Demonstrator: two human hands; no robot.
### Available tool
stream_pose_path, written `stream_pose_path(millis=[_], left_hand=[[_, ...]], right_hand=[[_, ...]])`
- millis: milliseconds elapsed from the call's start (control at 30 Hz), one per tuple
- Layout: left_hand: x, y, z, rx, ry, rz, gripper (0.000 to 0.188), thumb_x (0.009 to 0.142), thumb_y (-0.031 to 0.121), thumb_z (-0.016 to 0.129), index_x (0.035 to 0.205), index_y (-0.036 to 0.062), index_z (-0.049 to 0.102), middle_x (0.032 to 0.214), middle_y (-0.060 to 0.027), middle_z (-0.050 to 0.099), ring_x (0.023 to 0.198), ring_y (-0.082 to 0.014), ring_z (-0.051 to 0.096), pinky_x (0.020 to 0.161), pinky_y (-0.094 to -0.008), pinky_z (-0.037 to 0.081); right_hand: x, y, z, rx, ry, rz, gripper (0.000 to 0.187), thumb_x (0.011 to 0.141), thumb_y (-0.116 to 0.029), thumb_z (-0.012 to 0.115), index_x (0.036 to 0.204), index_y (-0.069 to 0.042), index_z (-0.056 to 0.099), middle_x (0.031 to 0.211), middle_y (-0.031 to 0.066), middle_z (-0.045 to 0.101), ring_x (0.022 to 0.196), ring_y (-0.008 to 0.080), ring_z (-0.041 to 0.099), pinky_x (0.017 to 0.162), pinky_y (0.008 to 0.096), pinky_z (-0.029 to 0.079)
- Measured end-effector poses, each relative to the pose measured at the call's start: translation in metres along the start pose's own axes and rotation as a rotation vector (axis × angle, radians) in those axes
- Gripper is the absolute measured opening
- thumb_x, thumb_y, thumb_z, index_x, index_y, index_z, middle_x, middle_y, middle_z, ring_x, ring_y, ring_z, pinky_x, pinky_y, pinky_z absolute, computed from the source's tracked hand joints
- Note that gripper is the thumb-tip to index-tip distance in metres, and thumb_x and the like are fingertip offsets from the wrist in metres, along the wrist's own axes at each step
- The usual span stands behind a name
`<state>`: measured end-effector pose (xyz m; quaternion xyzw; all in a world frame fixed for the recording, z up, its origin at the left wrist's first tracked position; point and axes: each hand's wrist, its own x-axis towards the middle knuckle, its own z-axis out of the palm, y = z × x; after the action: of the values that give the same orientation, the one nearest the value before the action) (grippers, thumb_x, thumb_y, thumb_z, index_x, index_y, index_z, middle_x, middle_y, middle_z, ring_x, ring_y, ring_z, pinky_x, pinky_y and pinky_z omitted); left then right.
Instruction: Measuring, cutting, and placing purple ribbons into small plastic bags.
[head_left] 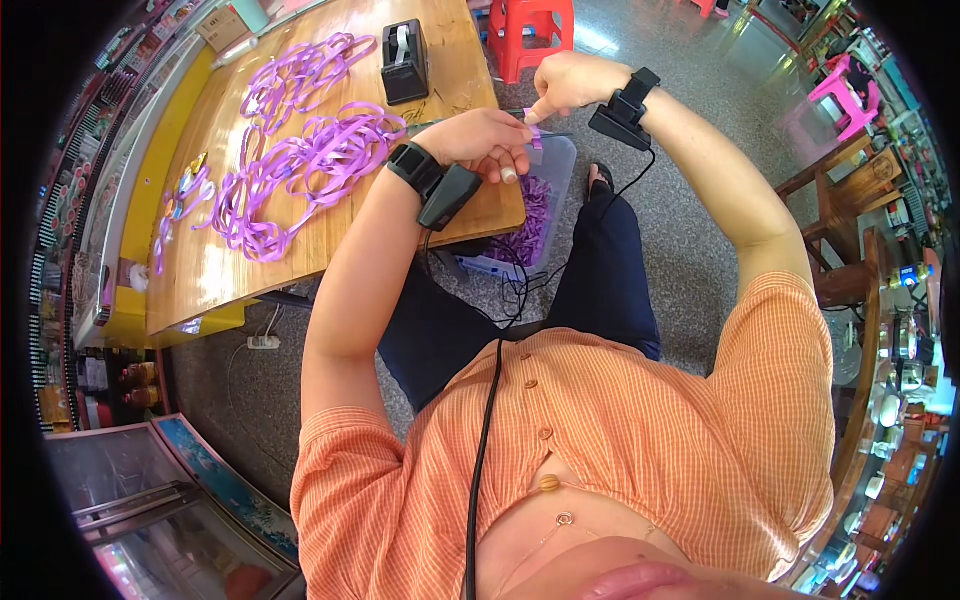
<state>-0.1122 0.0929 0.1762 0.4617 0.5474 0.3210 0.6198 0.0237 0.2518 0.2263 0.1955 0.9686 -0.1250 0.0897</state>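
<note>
A: Grip state, quick?
B: Right hand (575,82): thumb and index pinching a short purple strip (535,132). Left hand (482,142): fingers curled just beside it; can't tell what they pinch.
A: Which way does the strip point?
B: Long axis runs from the right fingertips toward the wearer, lower end over the clear bin (568,178).
A: Hard to make out?
B: Thin dark bar (560,135) crossing at the grip, mostly behind the left hand, kind unclear. Strip's upper end covered by fingers.
A: Surface, room?
B: Wooden table (450,55) left of the grip, with looped purple ribbon (310,165) and black tape dispenser (404,70). Speckled floor (690,260) to the right, red stool (523,40) beyond.
</note>
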Motion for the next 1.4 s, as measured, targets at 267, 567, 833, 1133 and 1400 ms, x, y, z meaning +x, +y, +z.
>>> stream_pose_path(millis=[267,567,833,1133,1400], left_hand=[[-0.002,0.002,0.001,0.006,0.008,-0.003,0.022,0.100,0.025,0.054,0.105,0.0036,0.057,0.084,-0.0073,0.067,0.064,-0.0116,0.064,0.053,-0.0238,0.049],[-0.001,0.001,0.001,0.003,-0.004,0.005,0.022,0.099,0.026,0.055,0.104,0.0046,0.058,0.084,-0.0069,0.067,0.064,-0.0119,0.064,0.054,-0.0240,0.049],[-0.003,0.002,0.005,-0.005,0.042,0.003,0.022,0.100,0.025,0.055,0.111,0.0061,0.057,0.080,-0.0050,0.066,0.061,-0.0088,0.062,0.048,-0.0203,0.046],[-0.005,0.001,0.001,0.027,0.013,-0.012,0.020,0.100,0.026,0.052,0.102,0.0063,0.057,0.084,-0.0046,0.067,0.061,-0.0087,0.062,0.051,-0.0217,0.048],[-0.002,0.004,0.005,0.054,0.031,-0.025,0.022,0.101,0.026,0.051,0.110,0.0068,0.056,0.082,-0.0044,0.066,0.060,-0.0074,0.061,0.047,-0.0192,0.045]], right_hand=[[0.003,0.015,-0.002,0.132,0.043,-0.368,0.011,0.081,-0.012,0.070,0.089,-0.005,0.066,0.102,0.0104,0.067,0.090,0.0230,0.063,0.077,0.0355,0.049],[0.009,0.001,0.025,-0.162,0.043,-0.576,0.036,0.068,0.006,0.057,0.099,-0.005,0.072,0.126,0.0183,0.060,0.114,0.0376,0.056,0.093,0.0434,0.048],[-0.011,0.055,0.045,0.671,0.192,-0.414,0.037,0.078,0.004,0.051,0.113,-0.001,0.061,0.110,0.0064,0.066,0.112,0.0174,0.060,0.096,0.0313,0.047],[-0.009,0.052,0.133,1.691,0.000,-0.127,0.036,0.096,-0.035,0.057,0.119,-0.008,0.060,0.122,0.0070,0.061,0.110,0.0227,0.059,0.099,0.0401,0.044],[0.019,0.051,0.176,1.899,-0.019,-0.268,0.041,0.097,-0.031,0.051,0.128,-0.006,0.056,0.124,0.0108,0.062,0.115,0.0259,0.059,0.100,0.0436,0.045]])
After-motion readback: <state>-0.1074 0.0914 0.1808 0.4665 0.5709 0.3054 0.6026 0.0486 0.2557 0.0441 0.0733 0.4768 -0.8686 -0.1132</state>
